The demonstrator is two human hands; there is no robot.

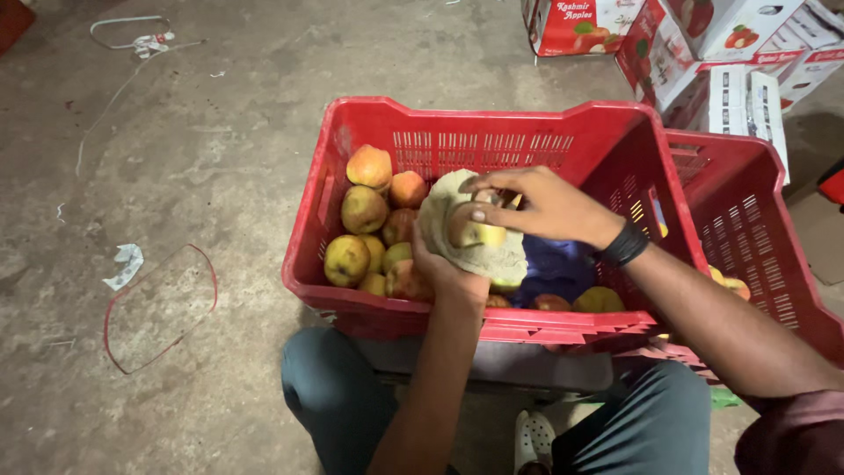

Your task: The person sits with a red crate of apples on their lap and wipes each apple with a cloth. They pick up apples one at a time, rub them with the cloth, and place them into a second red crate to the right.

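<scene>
Pale, coarse cloth [475, 230] is what your left hand [444, 268] cups from below, and an apple [475, 230] sits in the middle of it, yellow-green with a red blush. Your left grip is closed up around cloth and apple together, palm under the fruit, fingers hidden behind the fabric. Your right hand [545, 207] comes over the top, fingertips pinched on the apple's upper side near its stalk end; whether they hold the fruit itself or a fold of the cloth is hard to tell from this angle.

To do this well, keep the left palm steady as a cradle and let the right fingers turn the fruit a little at a time, so every face meets the cloth. Press lightly; I judge that a hard squeeze would bruise the skin. Keep the cloth edges gathered so none trails off.

The apple rests directly between your two grips, above the left palm and beneath the right fingertips, held over the middle of the red plastic crate [492, 114]. Below and to the left of your left grip lies a pile of apples [374, 229] on the crate floor. Under your right wrist a blue wrapping [554, 268] shows, with more fruit just beside it. A second red crate [747, 211] stands to the right of your right forearm, touching the first.
</scene>
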